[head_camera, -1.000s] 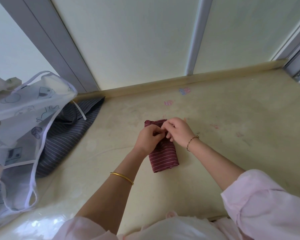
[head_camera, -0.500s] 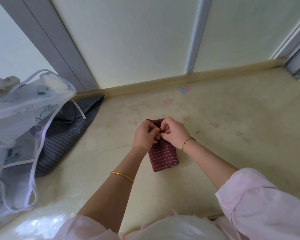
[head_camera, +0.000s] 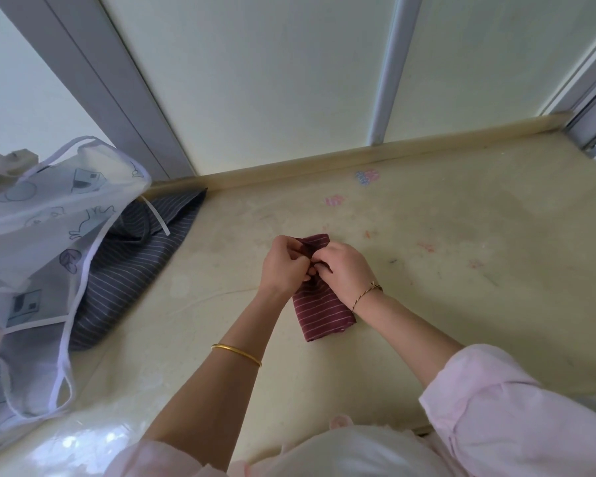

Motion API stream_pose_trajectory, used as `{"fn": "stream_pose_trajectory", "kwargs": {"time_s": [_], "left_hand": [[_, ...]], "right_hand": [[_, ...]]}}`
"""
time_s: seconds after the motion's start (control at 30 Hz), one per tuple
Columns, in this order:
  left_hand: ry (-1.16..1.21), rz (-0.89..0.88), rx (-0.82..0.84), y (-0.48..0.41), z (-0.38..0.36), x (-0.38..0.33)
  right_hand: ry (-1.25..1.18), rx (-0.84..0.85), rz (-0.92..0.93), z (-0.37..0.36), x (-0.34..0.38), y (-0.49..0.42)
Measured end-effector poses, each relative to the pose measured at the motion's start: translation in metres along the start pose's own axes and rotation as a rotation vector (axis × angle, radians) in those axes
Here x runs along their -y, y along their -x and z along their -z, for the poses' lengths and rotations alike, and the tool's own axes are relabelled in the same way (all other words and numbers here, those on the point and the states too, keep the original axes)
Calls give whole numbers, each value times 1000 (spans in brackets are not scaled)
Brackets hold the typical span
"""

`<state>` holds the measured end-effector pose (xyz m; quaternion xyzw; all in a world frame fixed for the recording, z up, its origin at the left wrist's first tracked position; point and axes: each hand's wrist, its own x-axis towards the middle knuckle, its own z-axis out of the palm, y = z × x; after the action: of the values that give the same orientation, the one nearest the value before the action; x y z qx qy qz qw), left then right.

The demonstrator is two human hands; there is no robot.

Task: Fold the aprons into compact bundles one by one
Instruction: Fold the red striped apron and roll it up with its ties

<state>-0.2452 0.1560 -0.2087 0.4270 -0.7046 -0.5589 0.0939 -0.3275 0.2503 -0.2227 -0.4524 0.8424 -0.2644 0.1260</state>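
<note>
Maroon striped apron (head_camera: 320, 311), folded into a narrow bundle, lies on the counter (head_camera: 427, 270). Left hand (head_camera: 284, 266) and right hand (head_camera: 346, 270) both pinch its upper folds with curled fingers.

A home, most likely: a pale stone-like surface (head_camera: 427, 270) set against sliding window frames (head_camera: 386, 80), with household aprons (head_camera: 49, 208) heaped at its left edge

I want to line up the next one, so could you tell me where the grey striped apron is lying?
In the head view, the grey striped apron lies at the worktop's left, partly under the white printed apron, left of both hands.
</note>
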Motion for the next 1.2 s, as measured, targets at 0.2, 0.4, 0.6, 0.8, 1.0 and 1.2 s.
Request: {"fn": "stream_pose_trajectory", "kwargs": {"time_s": [0.2,0.4,0.6,0.8,1.0,1.2], "left_hand": [[-18,-60,-121,7,-2,-1],[-86,-170,-237,8,-9,0],[-232,-324,-193,7,-10,6],[-320,-409,-137,4,-7,21],[-536,-581,-93,3,-6,20],[-700,-622,-152,5,-11,17]], "right_hand": [[-110,-15,-50,7,6,-3],[-265,6,-163,10,5,-9],[-800,112,-511,14,-1,-6],[-1077,219,-717,14,-3,-6],[-1139,236,-778,14,-2,-10],[-1146,220,-777,11,-3,-7]]}}
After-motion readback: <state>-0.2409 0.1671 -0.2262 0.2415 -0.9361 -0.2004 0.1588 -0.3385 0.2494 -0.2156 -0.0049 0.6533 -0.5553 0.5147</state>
